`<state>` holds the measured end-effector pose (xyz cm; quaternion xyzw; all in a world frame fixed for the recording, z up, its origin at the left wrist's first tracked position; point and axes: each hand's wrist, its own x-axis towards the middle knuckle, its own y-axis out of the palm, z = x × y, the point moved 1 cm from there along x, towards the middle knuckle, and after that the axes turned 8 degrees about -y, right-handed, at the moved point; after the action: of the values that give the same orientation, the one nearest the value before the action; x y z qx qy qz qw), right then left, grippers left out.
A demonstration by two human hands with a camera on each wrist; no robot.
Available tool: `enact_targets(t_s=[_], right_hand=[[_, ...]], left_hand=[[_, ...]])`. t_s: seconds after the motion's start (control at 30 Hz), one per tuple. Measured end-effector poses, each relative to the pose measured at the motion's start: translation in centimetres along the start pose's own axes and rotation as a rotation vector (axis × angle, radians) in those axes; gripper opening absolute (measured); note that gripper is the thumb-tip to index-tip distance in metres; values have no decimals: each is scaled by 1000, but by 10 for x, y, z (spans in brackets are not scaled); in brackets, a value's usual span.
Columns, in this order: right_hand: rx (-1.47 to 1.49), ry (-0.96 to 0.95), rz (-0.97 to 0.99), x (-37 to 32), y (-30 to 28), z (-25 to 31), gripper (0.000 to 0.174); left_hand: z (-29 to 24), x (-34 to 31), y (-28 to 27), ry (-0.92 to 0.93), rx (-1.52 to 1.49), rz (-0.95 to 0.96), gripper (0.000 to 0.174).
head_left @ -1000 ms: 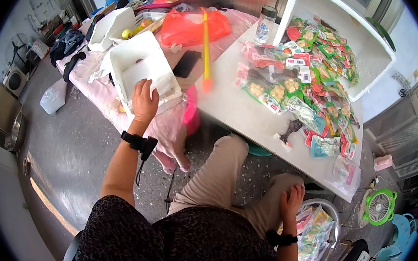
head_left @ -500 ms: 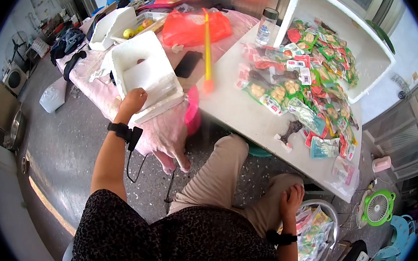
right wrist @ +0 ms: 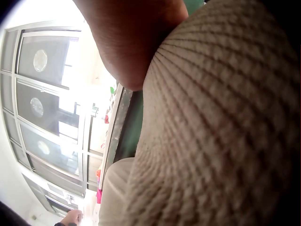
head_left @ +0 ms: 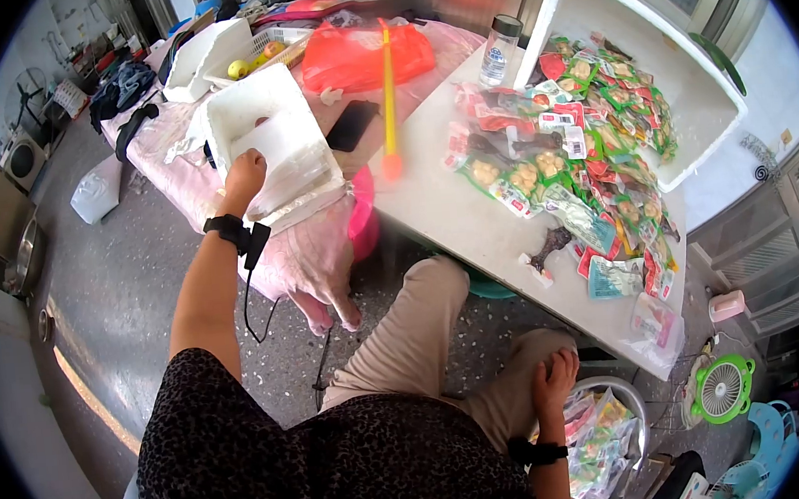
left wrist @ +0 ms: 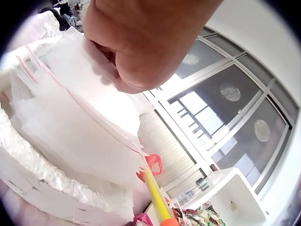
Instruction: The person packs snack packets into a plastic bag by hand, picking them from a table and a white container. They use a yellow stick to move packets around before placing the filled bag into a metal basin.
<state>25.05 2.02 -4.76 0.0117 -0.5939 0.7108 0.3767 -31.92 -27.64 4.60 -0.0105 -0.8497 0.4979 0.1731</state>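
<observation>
My left hand [head_left: 246, 175], fingers curled, pinches clear zip bags [left wrist: 77, 120] with a red line along the seal. They lie in a white foam box [head_left: 315, 203] on the pink-covered surface. In the left wrist view the hand [left wrist: 141, 44] is at the upper part of the bags, its fingertips partly hidden. My right hand [head_left: 554, 380] rests on my right knee with relaxed fingers. Close to it, a metal basin [head_left: 639, 419] holds several colourful snack packs [head_left: 599, 446].
A white table [head_left: 434, 204] carries many packed snacks [head_left: 602, 175] spilling from a tipped foam box [head_left: 707, 127]. A bottle [head_left: 497, 56] and a yellow stick [head_left: 388, 98] lie nearby. Beside the left box are a phone [head_left: 353, 125] and a red plastic bag [head_left: 359, 58].
My left hand went from spread fingers over the bags to curled fingers gripping them, drawing back to the box's left side. My right hand stayed on the knee.
</observation>
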Motion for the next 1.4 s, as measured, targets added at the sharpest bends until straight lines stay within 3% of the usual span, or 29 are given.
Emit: enact_targets(t_s=[0.13,0.2,0.3,0.4,0.5,0.57,0.7,0.8,0.83,0.93,0.97,1.0,1.07,1.1,1.2,1.3,1.4], right_hand=[[28,0,3,3,0,3,27],[62,6,7,1,-3,1,26],[205,47,-57,10,-6,-2,22],[274,-49,-117,40,-18,14,22],[483,60,-81,65,-9,30,24],[695,240,61,91,-11,57,27],[1202,367,-24,123,31,85,23],[1443,669,88,146,33,106,18],[1465,653,108,148,40,102,16],[1590,638,145,150,53,94,14],[1671,655,139,150,50,92,14],[1753,671,135,151,47,92,13],[1600,661,118,153,49,86,12],[1524,654,110,154,49,83,12],[513,33,-124,161,41,73,26],[78,-25,-51,173,29,62,40],[-90,45,62,170,41,43,49]], left_hand=[[-37,-5,-30,52,-113,-230,17],[-61,-14,-36,157,-269,-223,12],[-110,-52,-35,174,-450,-21,10],[-152,-101,-5,240,-649,293,6],[-193,-156,29,252,-722,530,7],[-217,-188,45,211,-768,696,9],[-250,-236,71,284,-768,792,13],[-258,-253,81,284,-815,853,13],[-258,-255,86,271,-841,879,13],[-255,-254,80,122,-1115,1028,9],[-252,-250,73,46,-992,1078,6],[-249,-247,74,-21,-1073,1049,6],[-244,-238,77,-157,-1232,980,5],[-243,-230,76,-107,-1199,838,8],[-255,-218,58,385,-780,313,4],[-269,-216,57,635,-570,151,4],[-274,-221,82,486,-492,347,8]])
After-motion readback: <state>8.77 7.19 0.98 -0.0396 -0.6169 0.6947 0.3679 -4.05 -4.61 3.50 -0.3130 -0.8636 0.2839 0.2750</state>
